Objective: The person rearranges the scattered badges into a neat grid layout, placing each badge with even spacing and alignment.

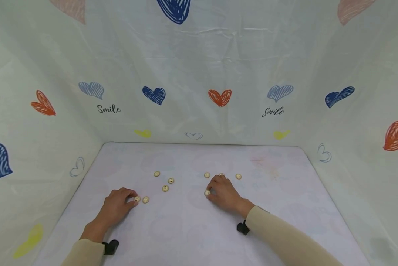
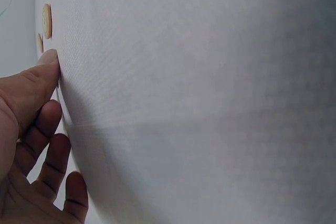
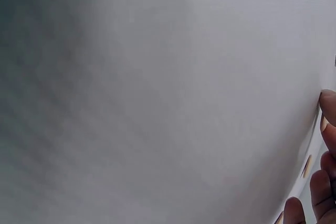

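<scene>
At the left of the table, my left hand (image 1: 117, 205) pinches a small round pale wooden-looking disc (image 1: 137, 198) between thumb and forefinger. Just to its right lies another disc (image 1: 145, 200). My right hand (image 1: 225, 194), right of the middle, holds a disc (image 1: 207, 193) by its edge with thumb and forefinger. Behind that hand are a disc (image 1: 207, 175), one partly covered by the knuckles (image 1: 221, 174), and a disc (image 1: 238, 176) farther right. The left wrist view shows the left thumb (image 2: 44, 69) low against the tabletop, discs beyond it.
Between the hands, toward the back left, lie three more discs, among them a disc (image 1: 165, 188) with a dark centre. The white table (image 1: 185, 232) is enclosed at the back and sides by a white sheet (image 1: 192, 66) printed with hearts. Each wrist carries a black camera (image 1: 110, 247).
</scene>
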### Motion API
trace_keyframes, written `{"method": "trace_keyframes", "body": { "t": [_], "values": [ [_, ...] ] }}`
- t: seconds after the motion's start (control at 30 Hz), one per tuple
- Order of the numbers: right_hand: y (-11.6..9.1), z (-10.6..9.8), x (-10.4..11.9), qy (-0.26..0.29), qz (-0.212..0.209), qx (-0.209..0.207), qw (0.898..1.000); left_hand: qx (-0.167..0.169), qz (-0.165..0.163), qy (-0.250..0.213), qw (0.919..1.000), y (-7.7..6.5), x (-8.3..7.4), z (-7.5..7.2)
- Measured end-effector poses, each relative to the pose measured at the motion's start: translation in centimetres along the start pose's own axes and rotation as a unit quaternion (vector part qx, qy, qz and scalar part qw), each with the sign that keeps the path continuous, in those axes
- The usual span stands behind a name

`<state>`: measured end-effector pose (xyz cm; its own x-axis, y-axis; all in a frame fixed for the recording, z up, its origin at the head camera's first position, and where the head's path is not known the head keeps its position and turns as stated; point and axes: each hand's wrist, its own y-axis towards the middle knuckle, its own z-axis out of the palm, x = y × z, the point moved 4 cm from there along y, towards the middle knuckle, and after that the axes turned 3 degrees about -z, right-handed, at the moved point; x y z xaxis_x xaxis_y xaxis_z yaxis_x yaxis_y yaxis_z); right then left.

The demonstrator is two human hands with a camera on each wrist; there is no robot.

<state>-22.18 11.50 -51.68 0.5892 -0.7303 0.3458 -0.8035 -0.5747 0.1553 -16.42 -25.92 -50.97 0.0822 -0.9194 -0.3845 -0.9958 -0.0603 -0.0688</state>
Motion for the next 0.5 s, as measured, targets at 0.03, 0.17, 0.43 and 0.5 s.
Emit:
{"method": "trace_keyframes", "body": {
  "t": [0.03, 0.17, 0.43, 0.5],
  "values": [
    [0.04, -0.01, -0.01, 0.002, 0.001, 0.002, 1.0, 0.0, 0.0, 0.0, 1.0, 0.0, 0.02, 0.01],
    [0.18, -0.09, 0.03, 0.015, 0.004, 0.009, 1.0, 0.001, -0.002, -0.002, 1.0, 0.0, 0.07, 0.07],
    [0.39, -0.14, 0.14, 0.004, 0.003, 0.018, 1.0, -0.004, 0.001, -0.001, 1.0, 0.01, 0.06, 0.03],
    [0.42, -0.15, 0.16, 0.003, 0.003, 0.02, 1.0, -0.004, 0.002, -0.001, 1.0, 0.0, 0.04, 0.01]
  ]
}}
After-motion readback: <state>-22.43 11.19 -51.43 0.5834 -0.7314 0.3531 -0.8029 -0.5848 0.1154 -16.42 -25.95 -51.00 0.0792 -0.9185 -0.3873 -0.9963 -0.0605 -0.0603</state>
